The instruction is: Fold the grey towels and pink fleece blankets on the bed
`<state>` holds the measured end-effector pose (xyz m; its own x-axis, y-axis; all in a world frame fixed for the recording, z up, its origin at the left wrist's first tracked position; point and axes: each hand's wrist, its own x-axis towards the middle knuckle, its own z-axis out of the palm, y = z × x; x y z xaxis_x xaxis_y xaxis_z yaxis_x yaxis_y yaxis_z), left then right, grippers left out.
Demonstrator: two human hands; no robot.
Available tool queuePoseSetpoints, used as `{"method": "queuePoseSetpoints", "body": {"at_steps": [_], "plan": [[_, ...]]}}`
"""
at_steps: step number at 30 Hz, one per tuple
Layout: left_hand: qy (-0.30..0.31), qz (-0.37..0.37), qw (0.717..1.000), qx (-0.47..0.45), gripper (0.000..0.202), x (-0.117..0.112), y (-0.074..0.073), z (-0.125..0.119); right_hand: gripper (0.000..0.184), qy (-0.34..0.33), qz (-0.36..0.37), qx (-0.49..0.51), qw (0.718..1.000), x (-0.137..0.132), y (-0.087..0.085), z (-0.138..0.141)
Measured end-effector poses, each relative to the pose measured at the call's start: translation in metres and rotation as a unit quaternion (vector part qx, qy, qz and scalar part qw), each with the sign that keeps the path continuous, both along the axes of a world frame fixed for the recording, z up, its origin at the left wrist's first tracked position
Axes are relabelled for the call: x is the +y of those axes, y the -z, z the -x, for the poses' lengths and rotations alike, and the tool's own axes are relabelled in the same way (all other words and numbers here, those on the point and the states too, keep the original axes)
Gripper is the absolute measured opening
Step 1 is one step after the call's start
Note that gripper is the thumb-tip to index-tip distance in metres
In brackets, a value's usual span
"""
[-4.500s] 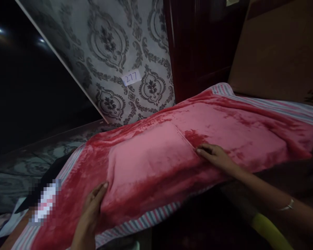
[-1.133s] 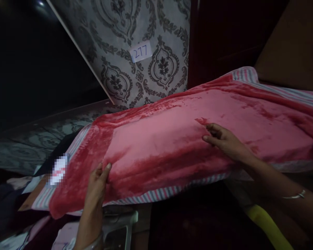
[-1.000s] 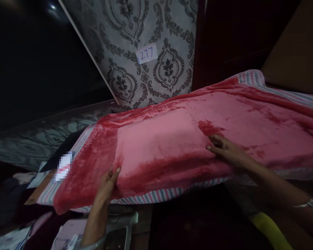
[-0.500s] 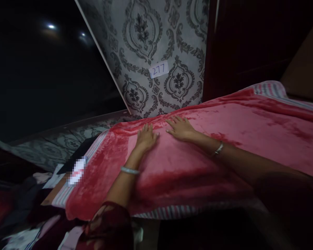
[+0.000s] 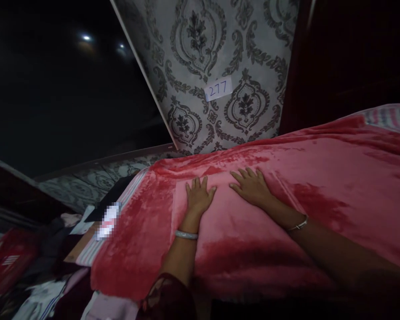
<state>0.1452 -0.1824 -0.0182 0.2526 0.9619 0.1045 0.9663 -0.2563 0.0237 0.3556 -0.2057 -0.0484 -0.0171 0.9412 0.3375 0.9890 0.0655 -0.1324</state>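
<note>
A pink plush cloth (image 5: 220, 231), apparently folded to a rectangle, lies at six o'clock just below the middle of the view, on a red plush blanket (image 5: 136, 226). The person's left hand (image 5: 199, 198) rests at the cloth's ten o'clock, the right hand (image 5: 251, 186) at its one o'clock; both are palm down, fingers spread, gripping nothing. The laying-out looks largely done: the cloth is spread, with its three o'clock and nine o'clock edges fairly straight. What seems left is smoothing, as shallow dents cross the middle and the six o'clock side blurs into dark red folds, where I cannot tell its edge. Farther out, garments (image 5: 40, 298) heap at eight o'clock, a glossy dark panel (image 5: 70, 98) stands at ten, and a "277" card (image 5: 218, 88) hangs on damask wallpaper (image 5: 200, 40) at twelve.
</note>
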Motion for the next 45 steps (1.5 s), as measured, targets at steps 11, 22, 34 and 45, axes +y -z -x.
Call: {"method": "queuePoseSetpoints", "body": {"at_steps": [11,22,34,45], "plan": [[-0.124,-0.012,0.992,-0.018,0.074,-0.007,-0.008,0.019,0.06,0.0,0.0,-0.005,1.0,-0.002,0.002,0.001],[-0.198,0.04,0.97,-0.137,0.073,-0.013,-0.008,0.035,0.063,-0.033,-0.015,0.0,0.999,-0.004,0.004,-0.005],[-0.208,0.006,0.964,-0.165,0.068,-0.015,0.003,0.037,0.063,-0.077,-0.071,0.095,0.99,0.006,0.022,-0.01],[-0.229,0.023,0.958,-0.173,0.061,-0.009,0.0,0.039,0.064,-0.071,-0.085,0.095,0.989,0.005,0.024,-0.009]]}}
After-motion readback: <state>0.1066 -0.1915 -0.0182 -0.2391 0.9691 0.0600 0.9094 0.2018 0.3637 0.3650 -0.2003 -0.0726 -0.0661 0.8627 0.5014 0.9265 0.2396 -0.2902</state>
